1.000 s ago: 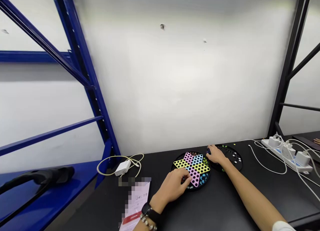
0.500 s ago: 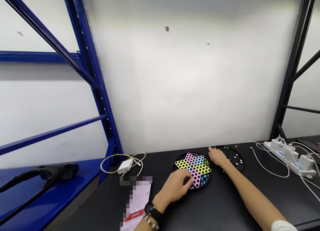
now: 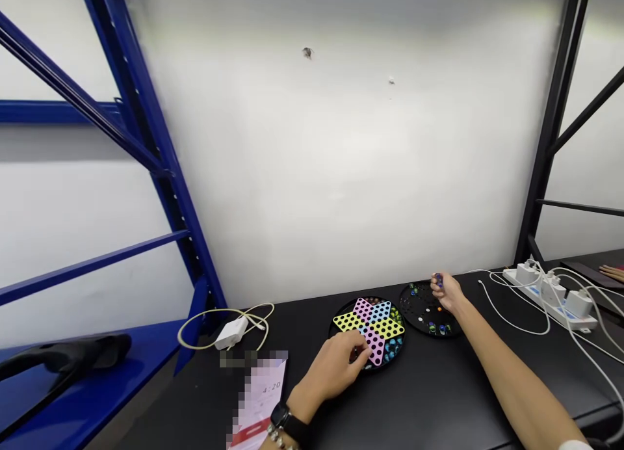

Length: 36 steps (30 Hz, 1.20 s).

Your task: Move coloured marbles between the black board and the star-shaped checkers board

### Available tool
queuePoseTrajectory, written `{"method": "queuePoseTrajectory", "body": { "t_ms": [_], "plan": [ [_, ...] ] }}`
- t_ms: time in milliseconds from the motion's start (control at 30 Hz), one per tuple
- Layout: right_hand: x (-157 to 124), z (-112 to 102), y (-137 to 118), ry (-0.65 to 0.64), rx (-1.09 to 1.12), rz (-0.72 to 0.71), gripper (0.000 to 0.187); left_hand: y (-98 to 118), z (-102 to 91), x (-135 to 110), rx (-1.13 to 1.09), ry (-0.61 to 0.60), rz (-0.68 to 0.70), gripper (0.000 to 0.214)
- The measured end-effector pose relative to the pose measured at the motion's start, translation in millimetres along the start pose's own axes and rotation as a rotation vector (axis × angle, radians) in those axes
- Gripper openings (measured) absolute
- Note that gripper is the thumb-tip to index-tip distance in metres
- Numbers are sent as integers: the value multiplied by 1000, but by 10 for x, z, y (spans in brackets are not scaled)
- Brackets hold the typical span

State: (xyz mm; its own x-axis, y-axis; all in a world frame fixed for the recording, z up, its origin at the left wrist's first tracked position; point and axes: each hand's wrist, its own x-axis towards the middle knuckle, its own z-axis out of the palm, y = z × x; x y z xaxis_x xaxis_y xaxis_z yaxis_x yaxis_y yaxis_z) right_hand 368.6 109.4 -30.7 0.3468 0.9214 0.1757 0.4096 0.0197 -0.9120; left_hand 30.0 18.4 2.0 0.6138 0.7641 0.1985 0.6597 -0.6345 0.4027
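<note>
A round black Chinese checkers board [image 3: 368, 324] has a star of pink, yellow and blue panels, with coloured marbles in the pockets around its rim. My left hand [image 3: 336, 364] rests at the board's near left side. Its fingers are curled toward the thumb, and whatever is between them is hidden. To the right lies a round black tray [image 3: 412, 310] holding a few marbles [image 3: 439, 329] and small flat pieces. My right hand [image 3: 447, 292] is raised at the tray's far right edge, fingers closed around dark blue marbles [image 3: 439, 279].
A white charger [image 3: 231, 333] with a looped cable lies left of the board. A phone [image 3: 263, 398], partly blurred out, is beside my left wrist. A power strip [image 3: 550, 300] with plugs and white cables occupies the right. Blue shelving [image 3: 160, 138] stands at the left.
My right hand has moved from the tray's left edge to its far right side, turned over, and now shows blue marbles in its fingers. My left hand keeps its place; the view has shifted slightly.
</note>
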Motion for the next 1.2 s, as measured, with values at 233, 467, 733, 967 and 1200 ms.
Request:
{"method": "queuePoseTrajectory", "body": {
  "t_ms": [233,467,733,967,1200],
  "plan": [
    [-107,-63,-24,-179,-94,35,33,5,-20,7,-15,0,2,27],
    [-334,-352,-278,-680,-726,102,12,2,-10,18,-2,-11,6,28],
    [-556,-364,-414,-818,-895,225,15,34,16,19,-11,-31,21,28],
    [-624,-186,-455,-789,-682,71,18,59,2,-1,-4,-31,16,29],
    [-643,-288,-232,-594,267,77,31,182,-14,-69,54,-42,-42,32]
  ]
}}
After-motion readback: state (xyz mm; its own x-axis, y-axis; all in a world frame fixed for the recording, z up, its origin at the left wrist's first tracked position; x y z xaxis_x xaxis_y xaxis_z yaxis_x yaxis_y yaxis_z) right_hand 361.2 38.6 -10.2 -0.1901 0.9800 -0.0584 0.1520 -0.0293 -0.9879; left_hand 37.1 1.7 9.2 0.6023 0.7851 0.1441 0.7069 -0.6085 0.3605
